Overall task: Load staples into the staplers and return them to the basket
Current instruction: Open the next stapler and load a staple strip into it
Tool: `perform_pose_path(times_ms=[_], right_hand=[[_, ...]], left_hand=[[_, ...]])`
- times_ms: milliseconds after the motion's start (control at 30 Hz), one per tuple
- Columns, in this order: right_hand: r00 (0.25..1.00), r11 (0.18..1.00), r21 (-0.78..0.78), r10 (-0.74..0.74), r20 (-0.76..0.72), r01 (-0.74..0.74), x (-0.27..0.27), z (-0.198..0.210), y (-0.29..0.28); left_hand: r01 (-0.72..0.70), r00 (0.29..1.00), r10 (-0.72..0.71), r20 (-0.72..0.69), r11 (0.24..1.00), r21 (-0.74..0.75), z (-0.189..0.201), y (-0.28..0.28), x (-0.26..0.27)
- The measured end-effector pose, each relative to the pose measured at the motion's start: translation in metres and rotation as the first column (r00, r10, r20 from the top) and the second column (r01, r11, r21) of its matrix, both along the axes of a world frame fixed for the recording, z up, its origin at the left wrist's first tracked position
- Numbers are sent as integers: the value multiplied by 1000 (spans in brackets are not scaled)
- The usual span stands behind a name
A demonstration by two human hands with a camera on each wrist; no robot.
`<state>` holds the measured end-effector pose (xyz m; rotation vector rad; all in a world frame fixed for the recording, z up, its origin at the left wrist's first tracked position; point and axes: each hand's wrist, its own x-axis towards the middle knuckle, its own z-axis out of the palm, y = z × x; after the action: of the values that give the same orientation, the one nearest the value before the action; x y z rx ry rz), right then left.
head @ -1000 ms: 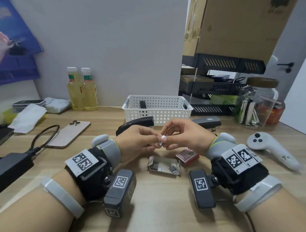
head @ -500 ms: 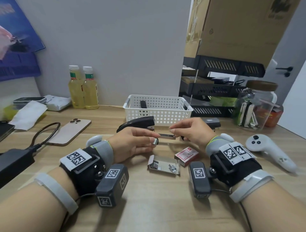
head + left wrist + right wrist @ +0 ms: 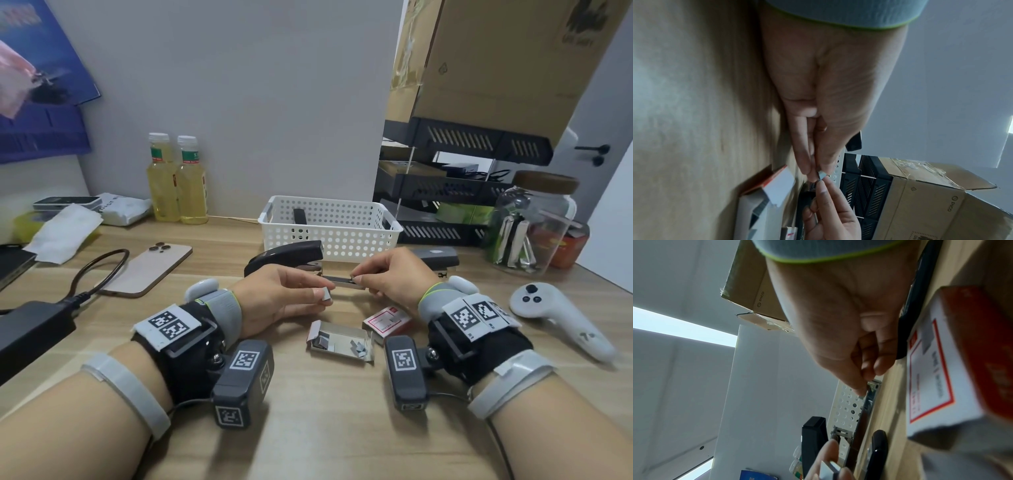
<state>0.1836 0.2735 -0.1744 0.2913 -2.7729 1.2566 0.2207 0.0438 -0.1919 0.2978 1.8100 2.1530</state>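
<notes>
Hands splitting apart now: left hand (image 3: 274, 301) pinching a small silvery staple strip (image 3: 325, 295), right hand (image 3: 387, 274) pinching the end of the open black stapler's (image 3: 287, 257) metal rail on the tabletop. Looking like loading next, white perforated basket (image 3: 342, 236) waiting behind.

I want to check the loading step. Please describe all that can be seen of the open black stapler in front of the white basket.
The open black stapler lies on the wooden table just in front of the white basket. Its glossy black top is swung up and back, and the metal magazine rail lies bare, pointing right. The right hand pinches the rail's far end; the left hand holds a small staple strip beside it, not yet inserted.
</notes>
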Motion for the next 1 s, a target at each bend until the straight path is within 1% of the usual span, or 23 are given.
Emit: perform_pose_path(times_ms=[133, 367, 667, 1000], right_hand=[[1000, 999, 51, 10, -21, -9, -1, 0, 0], [999, 999, 46, 16, -30, -14, -1, 0, 0], [999, 999, 35, 16, -38, -14, -1, -1, 0], [999, 999, 36, 14, -35, -13, -5, -5, 1]], left_hand=[[-11, 1000, 11, -3, 1000, -16, 0, 0, 1], [-7, 1000, 6, -14, 999, -48, 0, 1, 0], [2, 1000, -3, -27, 1000, -21, 0, 1, 0], [0, 998, -5, -69, 998, -60, 1, 3, 1]])
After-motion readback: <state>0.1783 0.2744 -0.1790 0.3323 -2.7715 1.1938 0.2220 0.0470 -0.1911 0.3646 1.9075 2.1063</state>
